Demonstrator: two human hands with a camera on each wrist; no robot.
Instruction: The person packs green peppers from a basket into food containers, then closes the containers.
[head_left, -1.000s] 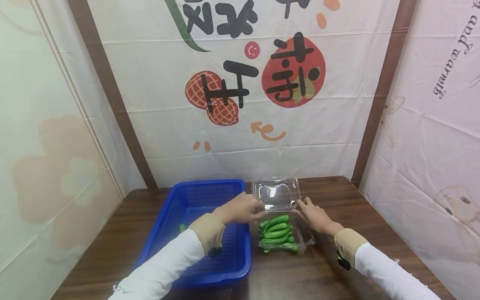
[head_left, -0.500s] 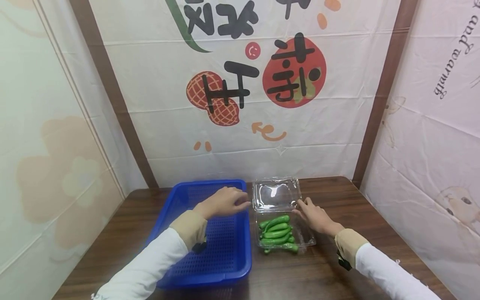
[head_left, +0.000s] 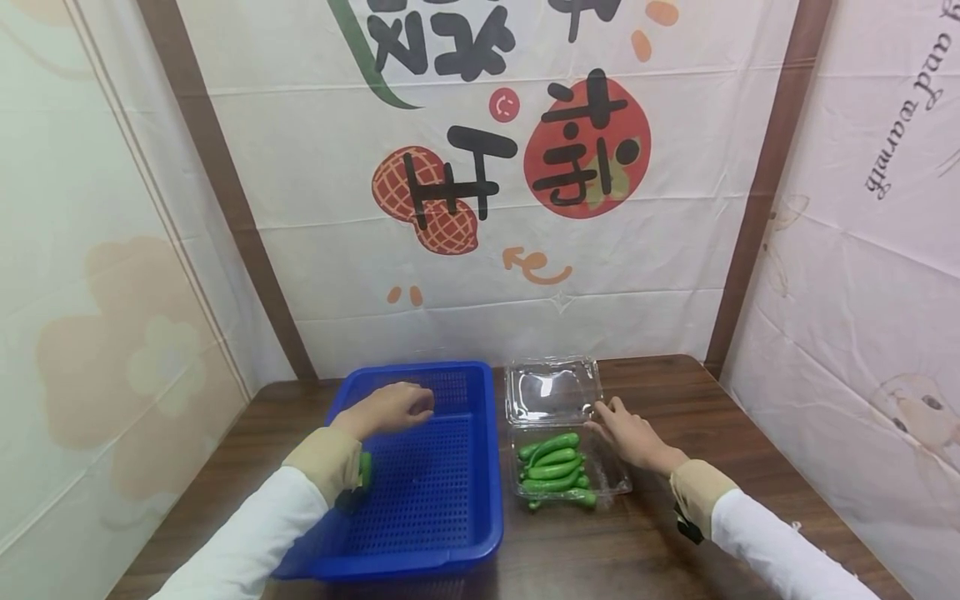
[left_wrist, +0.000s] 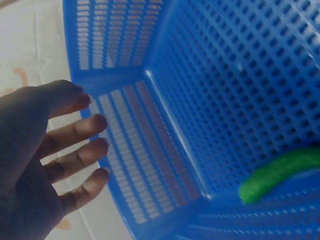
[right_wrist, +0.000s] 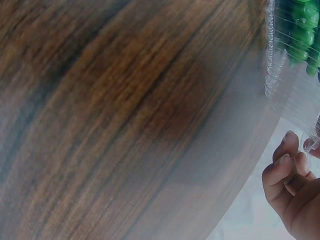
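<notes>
My left hand [head_left: 392, 408] is held over the blue plastic basket [head_left: 491, 475], with nothing in it. In the left wrist view its fingers are spread and loosely bent beside the basket's slotted wall. One long, slightly curved green vegetable [left_wrist: 280, 172] lies on the basket floor along a side. My right hand [head_left: 632, 433] grips the right edge of a clear plastic clamshell box [head_left: 611, 475] near the hinge, thumb and fingers bent around it. Several similar green vegetables [head_left: 553, 472] lie heaped in the box's base. Its lid [head_left: 551, 392] is folded back toward the wall.
Basket and box stand side by side on a dark wood-grain table [head_left: 570, 554]. A printed white cloth [head_left: 480, 308] hangs behind the table's far edge, and more cloth closes off the left and right sides.
My left hand has moved left, from beside the box's lid to over the basket. The right hand stays at the box's edge, and the box has not moved.
</notes>
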